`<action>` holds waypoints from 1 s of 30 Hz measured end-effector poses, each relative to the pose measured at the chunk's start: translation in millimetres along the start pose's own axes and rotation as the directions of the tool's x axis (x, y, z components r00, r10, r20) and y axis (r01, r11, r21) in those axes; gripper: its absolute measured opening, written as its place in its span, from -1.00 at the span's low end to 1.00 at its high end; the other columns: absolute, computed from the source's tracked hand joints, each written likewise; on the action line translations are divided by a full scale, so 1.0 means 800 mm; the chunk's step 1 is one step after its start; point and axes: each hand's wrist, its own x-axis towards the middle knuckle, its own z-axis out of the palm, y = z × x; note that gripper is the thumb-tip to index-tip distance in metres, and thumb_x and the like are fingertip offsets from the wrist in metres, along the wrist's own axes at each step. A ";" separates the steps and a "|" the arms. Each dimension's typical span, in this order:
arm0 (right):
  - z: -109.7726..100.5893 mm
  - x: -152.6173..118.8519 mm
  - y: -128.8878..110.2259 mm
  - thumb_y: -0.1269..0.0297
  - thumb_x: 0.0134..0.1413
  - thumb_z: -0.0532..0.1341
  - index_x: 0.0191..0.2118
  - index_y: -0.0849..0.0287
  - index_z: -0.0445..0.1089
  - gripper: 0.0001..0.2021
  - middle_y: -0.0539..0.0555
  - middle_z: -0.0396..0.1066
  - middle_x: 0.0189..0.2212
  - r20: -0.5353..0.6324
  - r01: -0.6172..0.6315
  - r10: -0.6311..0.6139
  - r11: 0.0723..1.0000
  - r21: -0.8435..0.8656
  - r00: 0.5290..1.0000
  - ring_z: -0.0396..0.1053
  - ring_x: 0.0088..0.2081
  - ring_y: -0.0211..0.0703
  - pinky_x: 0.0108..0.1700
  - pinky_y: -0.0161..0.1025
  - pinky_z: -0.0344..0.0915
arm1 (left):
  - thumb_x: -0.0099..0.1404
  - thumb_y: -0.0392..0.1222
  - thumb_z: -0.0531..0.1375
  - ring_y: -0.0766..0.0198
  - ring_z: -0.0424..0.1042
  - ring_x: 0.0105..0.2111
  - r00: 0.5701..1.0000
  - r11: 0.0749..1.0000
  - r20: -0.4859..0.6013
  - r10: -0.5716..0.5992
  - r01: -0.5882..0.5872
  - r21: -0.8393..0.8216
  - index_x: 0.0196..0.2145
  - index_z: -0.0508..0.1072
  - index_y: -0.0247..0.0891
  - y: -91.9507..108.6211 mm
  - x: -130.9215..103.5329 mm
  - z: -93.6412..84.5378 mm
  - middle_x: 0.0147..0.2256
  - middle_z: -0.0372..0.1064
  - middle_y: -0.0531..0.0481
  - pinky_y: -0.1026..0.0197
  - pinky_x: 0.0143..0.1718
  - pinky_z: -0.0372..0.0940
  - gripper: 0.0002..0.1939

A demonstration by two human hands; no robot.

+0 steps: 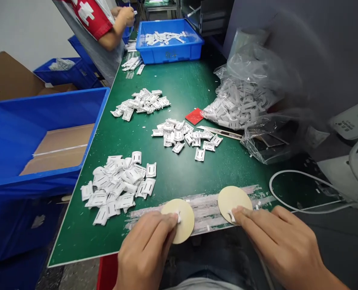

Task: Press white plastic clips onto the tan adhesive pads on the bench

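Observation:
My left hand [150, 241] is closed, its fingertips pinching a small white piece [179, 216] over a round cream disc [186, 225]. Farther right, my right hand [275, 237] pinches another small white piece [231, 216] at the lower edge of a second cream disc [234, 198]. Both discs lie at the table's front edge, on a strip of whitish tape residue [205, 209]. A pile of white slotted plastic parts [115, 185] is left of the discs. Two smaller piles of similar parts [174, 133] [144, 101] lie farther back.
The green table [179, 173] holds a blue bin [169, 52] at the back, a clear bag of white parts [239, 100], a red square [194, 116] and a cutter [223, 132]. A cable [288, 172] loops at right. A blue crate [55, 173] stands left; a person's arm [115, 34] is behind.

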 end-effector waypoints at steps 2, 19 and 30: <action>0.001 0.002 0.002 0.54 0.25 0.15 -0.21 0.23 0.48 -0.83 0.08 0.52 -0.41 -0.008 -0.009 0.009 1.000 -0.024 1.000 0.30 -0.48 -0.23 -0.38 -0.15 0.06 | 0.29 -0.38 0.23 0.21 0.45 -0.35 0.999 0.999 -0.022 0.027 -0.027 0.024 -0.25 0.48 -0.29 -0.004 0.001 0.000 -0.38 0.47 -0.08 0.19 -0.24 0.33 -0.92; 0.006 -0.001 0.000 0.49 0.26 0.15 -0.26 0.16 0.49 -0.83 0.04 0.50 -0.43 0.018 -0.072 0.073 0.997 -0.029 0.997 0.27 -0.51 -0.23 -0.38 -0.15 0.04 | 0.30 -0.35 0.22 0.21 0.49 -0.30 1.000 0.998 -0.001 -0.008 0.008 0.068 -0.22 0.49 -0.23 0.002 -0.015 -0.006 -0.35 0.50 -0.07 0.20 -0.21 0.38 -0.90; 0.010 -0.005 -0.004 0.47 0.29 0.11 -0.27 0.15 0.49 -0.79 0.05 0.49 -0.44 0.070 -0.162 0.161 0.987 0.003 0.984 0.29 -0.48 -0.21 -0.37 -0.15 0.03 | 0.31 -0.33 0.22 0.22 0.47 -0.31 1.000 1.000 0.000 0.020 -0.020 0.022 -0.25 0.49 -0.22 0.000 -0.015 -0.002 -0.36 0.49 -0.06 0.20 -0.21 0.37 -0.92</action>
